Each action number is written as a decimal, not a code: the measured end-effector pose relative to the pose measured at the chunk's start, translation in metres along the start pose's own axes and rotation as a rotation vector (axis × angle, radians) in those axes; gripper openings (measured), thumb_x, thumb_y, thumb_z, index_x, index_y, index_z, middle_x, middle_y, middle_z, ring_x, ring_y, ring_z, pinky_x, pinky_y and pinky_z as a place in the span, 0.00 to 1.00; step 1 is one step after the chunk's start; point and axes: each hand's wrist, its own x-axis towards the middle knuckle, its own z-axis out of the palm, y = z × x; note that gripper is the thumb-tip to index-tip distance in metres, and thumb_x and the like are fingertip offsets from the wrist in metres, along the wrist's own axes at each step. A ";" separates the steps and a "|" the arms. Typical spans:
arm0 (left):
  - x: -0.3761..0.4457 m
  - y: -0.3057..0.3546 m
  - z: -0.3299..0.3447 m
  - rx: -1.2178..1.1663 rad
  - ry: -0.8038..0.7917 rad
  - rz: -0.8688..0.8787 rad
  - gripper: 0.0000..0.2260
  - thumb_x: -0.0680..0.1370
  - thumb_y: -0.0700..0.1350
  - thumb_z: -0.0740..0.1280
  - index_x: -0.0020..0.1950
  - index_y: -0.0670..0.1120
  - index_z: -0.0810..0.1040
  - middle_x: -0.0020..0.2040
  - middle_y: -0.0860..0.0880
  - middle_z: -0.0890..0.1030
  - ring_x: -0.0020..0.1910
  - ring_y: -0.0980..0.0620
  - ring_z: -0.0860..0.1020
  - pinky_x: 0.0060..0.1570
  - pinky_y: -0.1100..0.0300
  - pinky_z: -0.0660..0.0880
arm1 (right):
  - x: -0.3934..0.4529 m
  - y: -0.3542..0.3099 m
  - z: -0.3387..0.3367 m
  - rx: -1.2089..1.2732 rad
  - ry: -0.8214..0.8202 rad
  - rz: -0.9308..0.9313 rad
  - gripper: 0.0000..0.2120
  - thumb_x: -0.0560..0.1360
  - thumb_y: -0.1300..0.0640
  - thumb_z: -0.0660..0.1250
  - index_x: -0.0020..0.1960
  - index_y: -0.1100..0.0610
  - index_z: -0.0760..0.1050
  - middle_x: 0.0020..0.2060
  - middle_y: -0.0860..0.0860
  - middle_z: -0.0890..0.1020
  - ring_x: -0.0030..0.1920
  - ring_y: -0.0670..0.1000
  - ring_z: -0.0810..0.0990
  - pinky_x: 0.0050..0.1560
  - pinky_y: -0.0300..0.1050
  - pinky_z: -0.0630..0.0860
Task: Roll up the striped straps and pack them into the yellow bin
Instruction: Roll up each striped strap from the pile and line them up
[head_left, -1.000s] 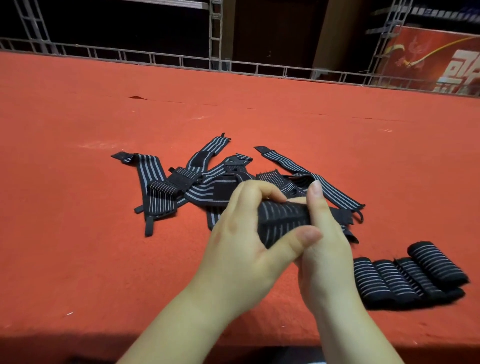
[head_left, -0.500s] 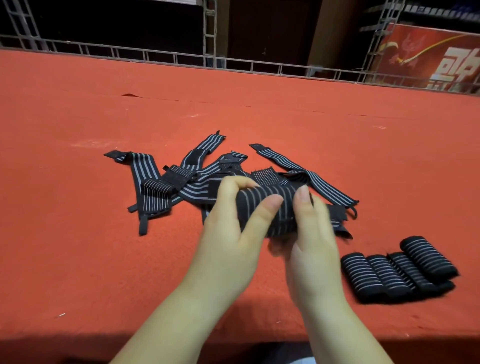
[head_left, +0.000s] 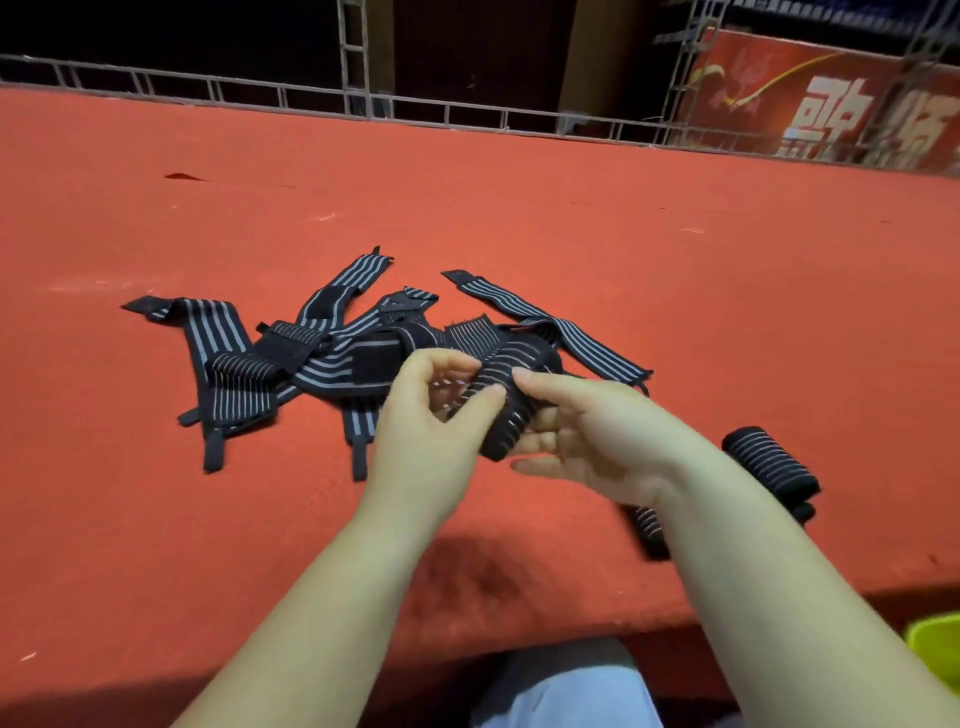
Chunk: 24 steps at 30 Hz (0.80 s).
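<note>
Your left hand (head_left: 431, 415) and right hand (head_left: 597, 436) are bare, with no gloves, rings or watch, and both forearms are uncovered up to the near edge. Light grey-white clothing (head_left: 566, 686) shows between your arms.

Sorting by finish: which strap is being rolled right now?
The rolled strap gripped between both hands, lifted above the flat pile, apart from the finished rolls.

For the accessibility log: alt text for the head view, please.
Two bare hands, left hand and right hand, hold a nearly rolled striped strap above a red table. Unrolled straps lie in a heap behind; finished rolls sit to the right, and a yellow bin edge shows.
</note>
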 end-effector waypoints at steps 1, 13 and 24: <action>0.004 0.001 0.005 -0.145 -0.008 -0.144 0.06 0.74 0.41 0.69 0.47 0.51 0.75 0.45 0.53 0.79 0.42 0.61 0.76 0.44 0.66 0.71 | -0.006 -0.010 -0.011 -0.060 -0.017 0.039 0.10 0.72 0.50 0.66 0.49 0.54 0.77 0.44 0.55 0.82 0.39 0.50 0.81 0.46 0.45 0.78; 0.023 -0.006 0.113 -0.374 -0.491 -0.735 0.05 0.77 0.41 0.66 0.49 0.42 0.79 0.34 0.50 0.80 0.25 0.58 0.72 0.35 0.67 0.75 | -0.052 -0.030 -0.132 -0.297 0.178 0.214 0.10 0.69 0.57 0.69 0.48 0.60 0.77 0.35 0.51 0.82 0.32 0.46 0.80 0.34 0.38 0.78; 0.015 -0.056 0.214 -0.283 -0.450 -0.925 0.17 0.73 0.45 0.73 0.58 0.38 0.78 0.51 0.46 0.81 0.41 0.57 0.79 0.38 0.63 0.80 | -0.057 0.009 -0.195 -0.822 0.664 0.310 0.04 0.74 0.58 0.70 0.43 0.58 0.77 0.33 0.55 0.80 0.36 0.58 0.81 0.46 0.51 0.80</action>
